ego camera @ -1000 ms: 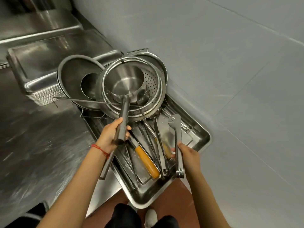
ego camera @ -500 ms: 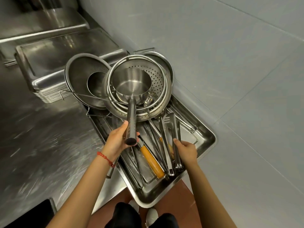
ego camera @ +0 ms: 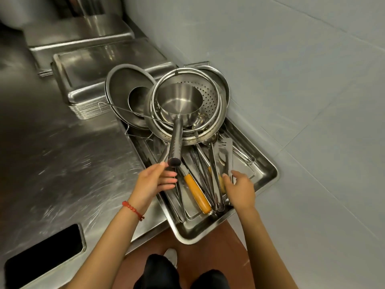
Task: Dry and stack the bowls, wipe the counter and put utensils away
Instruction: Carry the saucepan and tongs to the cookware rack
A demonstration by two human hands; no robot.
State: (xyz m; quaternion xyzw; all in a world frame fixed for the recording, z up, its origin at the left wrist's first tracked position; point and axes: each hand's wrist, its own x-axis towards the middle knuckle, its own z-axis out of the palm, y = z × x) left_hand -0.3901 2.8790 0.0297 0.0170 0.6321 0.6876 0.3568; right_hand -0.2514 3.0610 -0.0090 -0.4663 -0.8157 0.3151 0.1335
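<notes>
- Single view: head-worn wide-angle camera, looks forward and steeply down from above the person's own arms.
- Both forearms enter from the bottom edge; left hand (ego camera: pixel 155 182) and right hand (ego camera: pixel 239 187) sit just below frame centre, close to the lens.
- Steel tray (ego camera: pixel 268 174) of utensils fills the centre, running diagonally from upper left to lower right; perforated colander (ego camera: pixel 210 97) is just above centre.
- Steel counter (ego camera: pixel 52 163) takes up the left half, grey tiled wall (ego camera: pixel 291 59) the right and top.
- The person's legs and the red-brown floor (ego camera: pixel 218 247) show at bottom centre, so the view is near vertical there.
- Wide-angle bending shows at the edges.
- No second view.
</notes>
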